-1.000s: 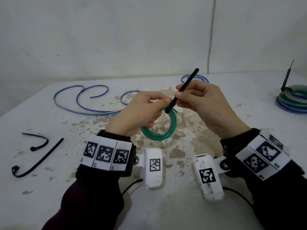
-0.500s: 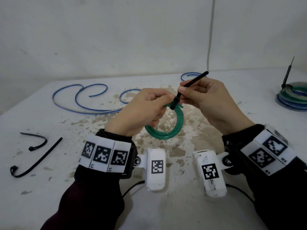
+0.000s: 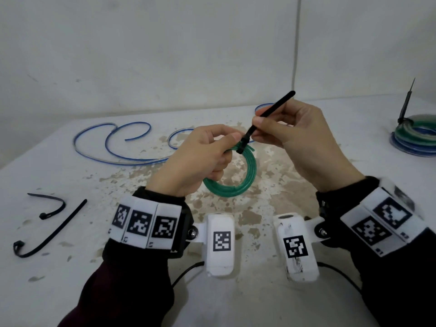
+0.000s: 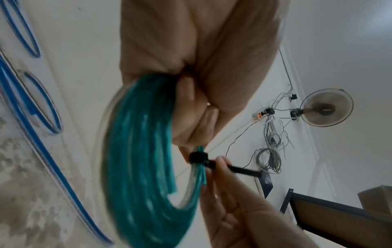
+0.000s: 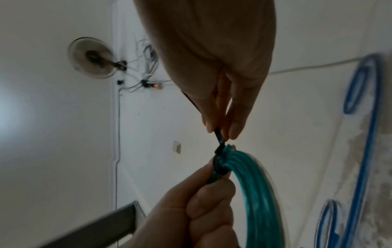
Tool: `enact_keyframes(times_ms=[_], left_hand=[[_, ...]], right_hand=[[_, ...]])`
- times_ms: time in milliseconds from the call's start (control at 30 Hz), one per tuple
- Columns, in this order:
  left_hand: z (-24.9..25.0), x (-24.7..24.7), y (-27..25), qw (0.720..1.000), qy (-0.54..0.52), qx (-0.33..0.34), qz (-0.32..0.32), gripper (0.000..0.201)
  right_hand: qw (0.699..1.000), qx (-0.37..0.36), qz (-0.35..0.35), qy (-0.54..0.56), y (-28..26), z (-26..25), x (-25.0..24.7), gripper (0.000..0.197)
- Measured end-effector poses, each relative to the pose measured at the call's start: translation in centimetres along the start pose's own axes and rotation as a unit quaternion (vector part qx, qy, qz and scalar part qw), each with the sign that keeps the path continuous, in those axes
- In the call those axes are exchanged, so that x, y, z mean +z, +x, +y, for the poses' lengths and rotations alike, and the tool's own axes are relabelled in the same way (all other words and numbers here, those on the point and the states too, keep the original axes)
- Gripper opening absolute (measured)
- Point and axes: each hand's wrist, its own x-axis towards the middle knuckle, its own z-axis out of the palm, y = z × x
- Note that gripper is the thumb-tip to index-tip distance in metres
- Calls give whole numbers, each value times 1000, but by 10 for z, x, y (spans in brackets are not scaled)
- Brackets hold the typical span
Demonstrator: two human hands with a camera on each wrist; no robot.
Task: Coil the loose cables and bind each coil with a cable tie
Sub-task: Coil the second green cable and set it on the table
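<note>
Left of our left hand (image 3: 195, 161), two spare ties (image 3: 50, 223) lie on bare table (image 3: 70, 175). That hand grips the green coil (image 3: 236, 182); our right hand (image 3: 302, 140) pinches the black cable tie (image 3: 271, 113) cinched around it. Wrist markers bear no legible writing.

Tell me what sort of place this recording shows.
Probably a plain utility or workshop room, not a home: a stained white table, a wall-mounted fan, and a power strip with loose wiring on bare white walls.

Both hands raised together, left hand (image 3: 195, 159) and right hand (image 3: 299, 138) each pinching with curled fingertips.
</note>
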Motion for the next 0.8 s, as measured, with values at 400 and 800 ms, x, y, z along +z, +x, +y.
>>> enact_keyframes(times_ms=[400, 800], left_hand=[[1, -2, -1, 999, -33, 19, -19, 20], [-1, 1, -2, 999, 30, 38, -17, 19]], right_hand=[[999, -28, -34, -14, -6, -10, 1, 7], [998, -16, -14, -59, -1, 2, -2, 10]])
